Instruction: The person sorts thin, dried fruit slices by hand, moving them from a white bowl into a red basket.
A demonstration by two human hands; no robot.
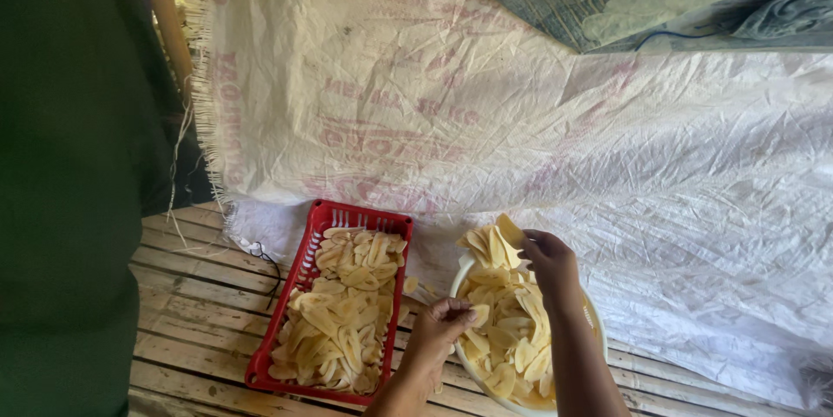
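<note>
Over the slatted bamboo floor, right hand pinches a pale yellow slice above the round white bowl of slices; left hand, fingers curled, touches the pile; laying slices out seems next, onto the white woven sheet or red plastic basket.

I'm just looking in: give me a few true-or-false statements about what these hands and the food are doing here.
1. The red basket holds pale slices. True.
2. The right hand lifts a slice over the white bowl. True.
3. The bowl is empty. False: it is full of slices.
4. The basket sits on a tiled floor. False: it rests on wooden slats.
5. The left hand is inside the basket. False: it is at the bowl's near edge.
</note>
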